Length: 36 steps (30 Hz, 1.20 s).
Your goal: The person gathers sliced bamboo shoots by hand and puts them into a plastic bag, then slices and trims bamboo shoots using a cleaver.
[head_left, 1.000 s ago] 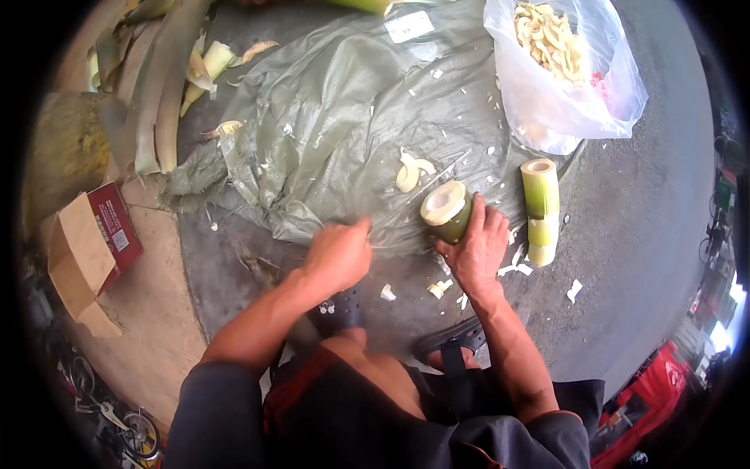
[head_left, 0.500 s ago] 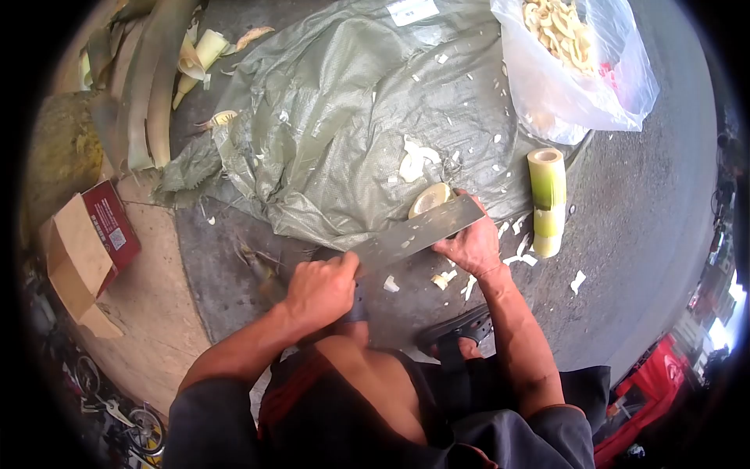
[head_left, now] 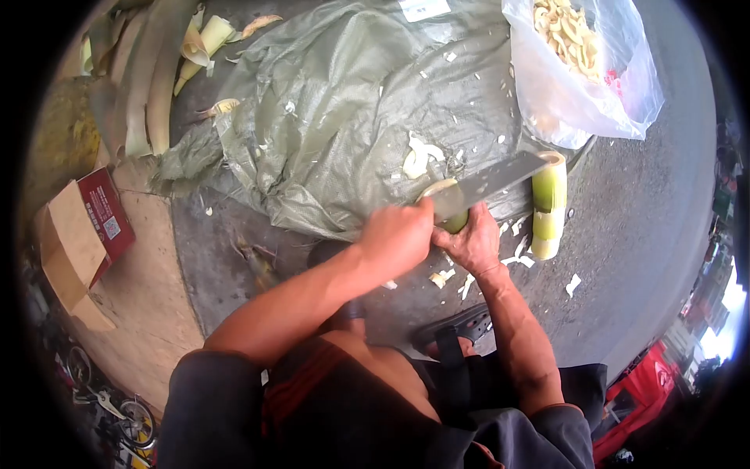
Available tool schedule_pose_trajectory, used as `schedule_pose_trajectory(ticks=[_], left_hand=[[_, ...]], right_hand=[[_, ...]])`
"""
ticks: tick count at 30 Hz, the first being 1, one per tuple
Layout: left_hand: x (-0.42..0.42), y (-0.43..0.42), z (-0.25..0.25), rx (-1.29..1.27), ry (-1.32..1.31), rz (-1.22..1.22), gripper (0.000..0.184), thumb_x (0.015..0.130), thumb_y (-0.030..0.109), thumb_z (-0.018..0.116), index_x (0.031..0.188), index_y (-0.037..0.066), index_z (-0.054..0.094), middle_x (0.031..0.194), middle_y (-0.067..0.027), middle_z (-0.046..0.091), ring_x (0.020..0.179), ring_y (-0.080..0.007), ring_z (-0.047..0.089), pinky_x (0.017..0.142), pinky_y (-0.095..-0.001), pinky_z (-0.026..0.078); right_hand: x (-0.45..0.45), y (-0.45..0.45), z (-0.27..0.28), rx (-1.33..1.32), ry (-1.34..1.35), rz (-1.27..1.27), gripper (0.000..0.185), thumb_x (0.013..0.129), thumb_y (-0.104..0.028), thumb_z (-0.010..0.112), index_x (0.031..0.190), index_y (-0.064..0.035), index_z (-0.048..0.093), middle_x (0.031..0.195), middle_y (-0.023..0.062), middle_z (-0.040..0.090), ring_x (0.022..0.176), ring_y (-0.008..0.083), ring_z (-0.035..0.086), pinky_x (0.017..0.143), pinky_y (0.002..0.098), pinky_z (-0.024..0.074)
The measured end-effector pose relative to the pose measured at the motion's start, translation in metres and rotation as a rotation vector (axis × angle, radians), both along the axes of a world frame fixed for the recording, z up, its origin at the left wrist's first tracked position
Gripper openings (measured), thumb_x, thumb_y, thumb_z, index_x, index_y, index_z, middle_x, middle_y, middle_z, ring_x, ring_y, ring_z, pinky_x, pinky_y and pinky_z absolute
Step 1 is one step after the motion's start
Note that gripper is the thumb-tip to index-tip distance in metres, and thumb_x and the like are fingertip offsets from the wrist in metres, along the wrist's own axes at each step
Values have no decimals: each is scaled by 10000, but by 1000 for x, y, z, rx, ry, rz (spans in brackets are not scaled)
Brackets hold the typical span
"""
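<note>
My left hand [head_left: 397, 241] is closed round the handle of a wide-bladed knife [head_left: 500, 181], whose blade points up to the right. The blade lies across a short green stalk piece [head_left: 453, 222] with a pale cut top, partly hidden by it. My right hand [head_left: 474, 244] grips this piece from its right side. Pale curved slices [head_left: 419, 159] rest on the grey-green woven sheet [head_left: 328, 117] just beyond. A longer green stalk section [head_left: 548, 211] is to the right of my right hand, near the knife's tip.
A clear plastic bag [head_left: 578, 105] holding pale slices is at the upper right. Long husks [head_left: 160, 86] and a peeled shoot [head_left: 211, 45] are at the upper left. An open cardboard box [head_left: 74, 234] sits at the left. Scraps [head_left: 442, 277] litter the ground near my feet.
My left hand has moved right and up, carrying the knife across the stalk piece beside my right hand. The blade now reaches the longer section in view. My right hand still holds the piece.
</note>
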<state>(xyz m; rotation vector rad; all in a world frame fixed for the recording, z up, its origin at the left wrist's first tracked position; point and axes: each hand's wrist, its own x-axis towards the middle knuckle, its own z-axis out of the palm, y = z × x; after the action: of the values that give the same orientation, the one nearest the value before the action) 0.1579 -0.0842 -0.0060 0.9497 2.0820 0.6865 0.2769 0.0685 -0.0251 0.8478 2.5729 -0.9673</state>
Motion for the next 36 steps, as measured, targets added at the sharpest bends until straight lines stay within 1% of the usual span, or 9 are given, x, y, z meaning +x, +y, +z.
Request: schedule_pose_trajectory(ticks=[4, 6, 10, 14, 18, 24, 29, 32, 36], left_hand=[[-12, -6, -14, -61, -26, -50, 203, 813, 73, 597, 985, -35, 594, 711, -238, 674, 703, -443, 682, 647, -558, 521], [-7, -36, 13, -70, -43, -28, 181, 827, 87, 597, 979, -13, 600, 703, -242, 667, 694, -447, 672, 644, -565, 513], [-6, -66, 37, -109, -23, -27, 164, 834, 95, 603, 964, -5, 584, 668, -228, 654, 649, -448, 657, 621, -560, 509], [-3, -77, 37, -108, -25, -59, 160, 833, 90, 606, 956, -7, 570, 645, -212, 650, 614, -438, 653, 600, -554, 506], [-3, -68, 34, -107, -47, -62, 157, 823, 82, 610, 944, -11, 569, 653, -211, 657, 622, -431, 662, 596, -542, 513], [-8, -21, 24, -93, -22, -72, 200, 807, 83, 622, 971, -27, 589, 686, -219, 671, 662, -424, 683, 609, -529, 532], [-18, 15, 12, -26, -27, -82, 222, 790, 79, 629, 980, -33, 604, 743, -227, 694, 700, -418, 701, 630, -519, 549], [-18, 13, 17, -27, 15, -105, 226, 783, 64, 620, 985, -37, 606, 758, -232, 699, 718, -418, 708, 644, -515, 557], [-17, -32, 17, -236, -6, -127, 213, 784, 51, 604, 978, -36, 613, 772, -247, 699, 739, -430, 705, 677, -534, 556]], right_hand=[[1, -2, 3, 82, 26, 20, 883, 629, -435, 868, 1322, -7, 527, 1093, 211, 652, 1037, 385, 650, 899, 449, 525], [-4, 0, 13, -52, -51, -117, 900, 639, -426, 867, 1344, 2, 508, 1161, 229, 650, 1080, 389, 647, 902, 459, 522], [-6, 4, 3, -32, -2, -78, 784, 638, -427, 864, 1217, -8, 544, 1114, 215, 639, 1024, 395, 647, 864, 459, 528], [1, -1, 1, 19, 28, -4, 708, 635, -430, 861, 1123, -23, 550, 1045, 195, 622, 969, 399, 636, 833, 472, 525], [-3, -6, 8, 17, 74, 21, 709, 635, -429, 862, 1123, -15, 556, 1024, 182, 592, 956, 397, 624, 803, 477, 525], [-1, -11, 6, 76, 82, 42, 716, 646, -416, 861, 1146, -5, 556, 1042, 178, 588, 964, 393, 619, 803, 466, 529], [5, -15, 5, 77, 110, 31, 773, 648, -385, 863, 1228, 5, 532, 1081, 180, 598, 984, 386, 619, 814, 471, 527], [2, -16, 6, 85, 143, 20, 831, 635, -375, 872, 1276, 14, 514, 1092, 179, 599, 999, 385, 615, 831, 471, 522], [0, -20, 11, 130, 78, -11, 878, 615, -371, 885, 1302, 18, 500, 1105, 183, 597, 1005, 381, 606, 850, 468, 514]])
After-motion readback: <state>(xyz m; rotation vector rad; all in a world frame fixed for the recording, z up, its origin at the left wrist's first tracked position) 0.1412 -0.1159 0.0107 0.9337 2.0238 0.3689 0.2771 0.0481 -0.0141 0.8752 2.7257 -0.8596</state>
